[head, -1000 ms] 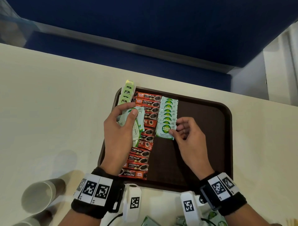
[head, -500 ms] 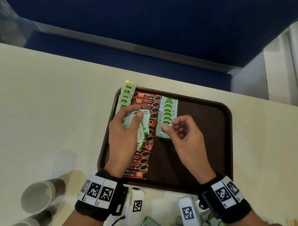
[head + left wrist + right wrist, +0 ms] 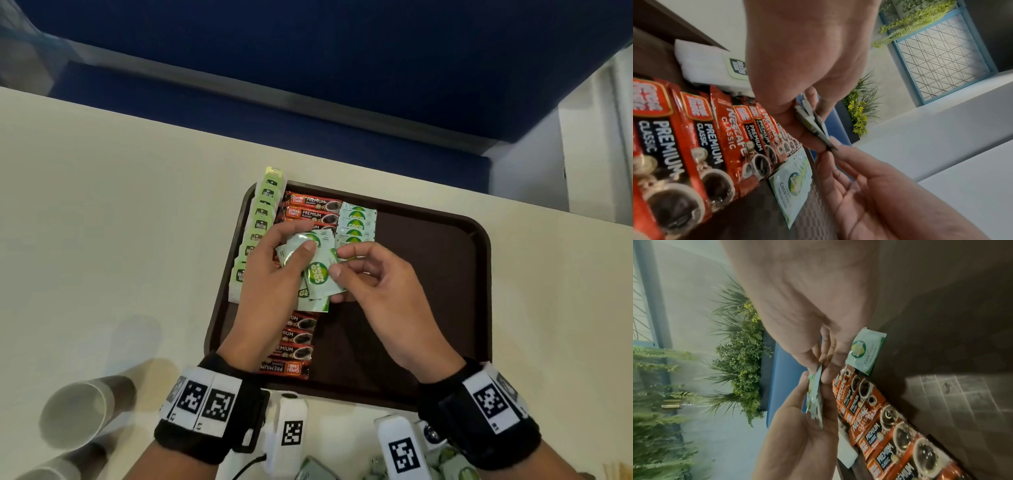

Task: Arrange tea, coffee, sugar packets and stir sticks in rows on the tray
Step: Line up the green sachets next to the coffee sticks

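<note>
One brown tray [image 3: 445, 274] sits before us, carrying one row each of tea bags [image 3: 262, 219], coffee sachets [image 3: 311, 209] and Coco Sugar packets [image 3: 358, 222]; about four of those show. Our left hand [image 3: 270, 291] grips several loose sugar packets [image 3: 318, 274]; our right hand [image 3: 380, 294], previously at the row, now pinches the topmost.
</note>
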{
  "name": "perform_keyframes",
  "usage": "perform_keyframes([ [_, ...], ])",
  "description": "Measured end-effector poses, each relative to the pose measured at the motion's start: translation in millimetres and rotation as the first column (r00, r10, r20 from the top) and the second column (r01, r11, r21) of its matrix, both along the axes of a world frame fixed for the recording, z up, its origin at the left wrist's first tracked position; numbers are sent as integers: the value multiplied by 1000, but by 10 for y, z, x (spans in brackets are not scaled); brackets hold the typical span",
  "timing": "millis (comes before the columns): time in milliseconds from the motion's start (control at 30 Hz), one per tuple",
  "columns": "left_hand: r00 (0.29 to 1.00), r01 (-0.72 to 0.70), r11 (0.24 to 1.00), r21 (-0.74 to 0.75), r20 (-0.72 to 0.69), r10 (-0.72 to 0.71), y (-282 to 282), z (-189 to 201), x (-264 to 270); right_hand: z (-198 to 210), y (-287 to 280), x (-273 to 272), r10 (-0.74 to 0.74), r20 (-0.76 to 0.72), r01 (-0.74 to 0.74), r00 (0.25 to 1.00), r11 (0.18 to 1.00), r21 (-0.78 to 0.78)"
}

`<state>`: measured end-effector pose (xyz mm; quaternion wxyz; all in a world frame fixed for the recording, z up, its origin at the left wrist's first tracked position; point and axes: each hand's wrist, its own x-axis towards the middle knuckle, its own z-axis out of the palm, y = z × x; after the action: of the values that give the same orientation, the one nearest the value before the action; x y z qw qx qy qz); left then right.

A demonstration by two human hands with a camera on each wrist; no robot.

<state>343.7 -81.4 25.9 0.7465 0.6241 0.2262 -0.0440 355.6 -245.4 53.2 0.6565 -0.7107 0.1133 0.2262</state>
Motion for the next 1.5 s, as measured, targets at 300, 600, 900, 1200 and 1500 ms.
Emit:
perform_keyframes([
  [300,999,-7,999,37,32,6,12,54,3,47,-148,50,120,-55,-116,991,991,61],
  [600,985,167,932,322,-9,-174,84,66,7,-14,-250,81,-237,-147,263,960,945,196],
  [900,978,208,919,335,-47,-205,17,165,50,27,-296,56,-43,-159,51,986,998,46],
  [1200,974,225,866,447,-82,-210,121,101,-28,-234,-485,-19,-33,58,44,998,979,-198],
  [1500,990,139,905,403,-45,-132,194,83,-51,-526,-443,-157,24,208,72,978,893,-444],
])
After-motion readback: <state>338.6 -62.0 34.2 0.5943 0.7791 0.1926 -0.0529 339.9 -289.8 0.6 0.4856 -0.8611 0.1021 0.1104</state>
